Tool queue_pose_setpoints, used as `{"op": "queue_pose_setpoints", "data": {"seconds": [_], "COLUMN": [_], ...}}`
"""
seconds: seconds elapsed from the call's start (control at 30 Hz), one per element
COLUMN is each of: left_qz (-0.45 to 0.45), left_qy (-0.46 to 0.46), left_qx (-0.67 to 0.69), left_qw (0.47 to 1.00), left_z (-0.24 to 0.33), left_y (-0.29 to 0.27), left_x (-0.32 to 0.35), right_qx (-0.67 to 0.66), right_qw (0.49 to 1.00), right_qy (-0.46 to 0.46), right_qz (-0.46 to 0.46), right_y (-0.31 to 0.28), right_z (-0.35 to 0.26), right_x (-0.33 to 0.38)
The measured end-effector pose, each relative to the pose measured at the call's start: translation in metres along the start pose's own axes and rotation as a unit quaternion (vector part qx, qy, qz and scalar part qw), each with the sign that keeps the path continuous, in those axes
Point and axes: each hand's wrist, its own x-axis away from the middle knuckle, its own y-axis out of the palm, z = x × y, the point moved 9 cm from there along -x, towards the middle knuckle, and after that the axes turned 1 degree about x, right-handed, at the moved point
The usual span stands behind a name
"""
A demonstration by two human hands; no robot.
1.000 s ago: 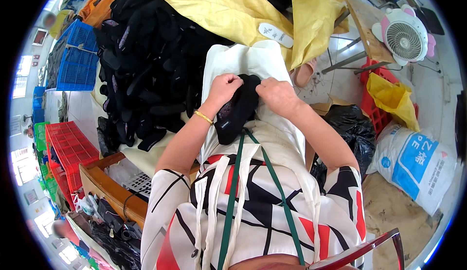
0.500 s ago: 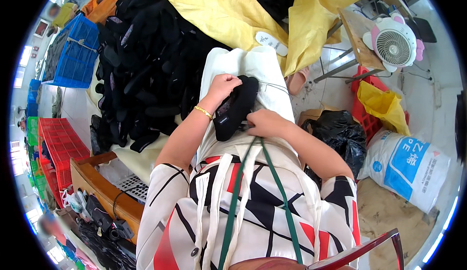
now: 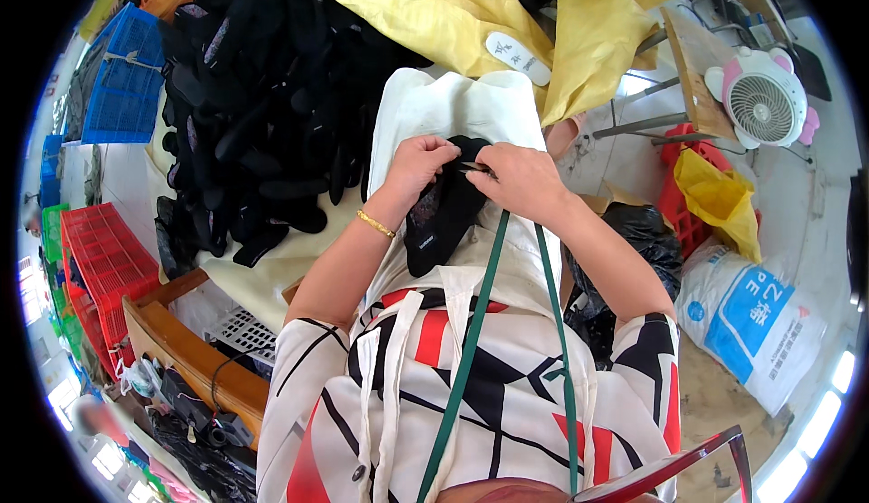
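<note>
At the centre of the frame both hands work on a black shoe insole (image 3: 444,218) that lies lengthwise on the white cloth (image 3: 453,109) covering the person's lap. The left hand (image 3: 418,163) has its fingers curled over the upper left edge of the insole, pinching the dark fabric near its top end; a gold bracelet (image 3: 375,224) sits on that wrist. The right hand (image 3: 520,177) is closed over the top right corner of the insole, its fingers clenched on the edge just beside the left hand's fingertips, so the two hands almost touch.

Half a second ago the right hand lay lower, below the insole's middle, with the left hand alone at the top; now the right hand has come up to meet the left at the upper end. The insole has turned little and stays on the lap, though its lower end now points more toward the bottom of the frame.

To the upper left a big heap of black insoles (image 3: 262,114) rests on the bench. A single white insole (image 3: 518,57) lies on the yellow sheet (image 3: 434,5) at the top. A small white fan (image 3: 760,105) stands at the upper right, a blue crate (image 3: 127,77) at the far upper left, red crates (image 3: 100,268) at the left edge.
</note>
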Motion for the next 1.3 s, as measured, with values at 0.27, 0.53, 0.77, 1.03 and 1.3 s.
{"op": "queue_pose_setpoints", "data": {"seconds": [0.27,0.53,0.77,1.03,1.3], "left_qz": [0.008,0.009,0.011,0.038,-0.02], "left_qy": [-0.022,-0.032,-0.038,-0.006,0.26], "left_qx": [0.042,0.065,0.065,0.078,-0.338], "left_qw": [0.999,0.997,0.997,0.996,0.904], "left_z": [0.002,0.001,0.003,0.005,0.031], "left_y": [-0.002,-0.002,-0.003,-0.009,0.045], "left_x": [0.002,0.0,0.003,0.001,0.054], "right_qx": [0.052,0.049,0.059,0.008,-0.09], "right_qw": [0.996,0.998,0.996,0.993,0.994], "right_qy": [0.034,0.027,0.024,-0.108,0.001], "right_qz": [-0.057,-0.026,-0.058,0.037,0.057], "right_y": [0.016,0.021,0.025,-0.012,0.022], "right_z": [0.006,0.012,0.006,-0.036,0.036], "right_x": [-0.026,-0.033,-0.037,0.003,0.045]}}
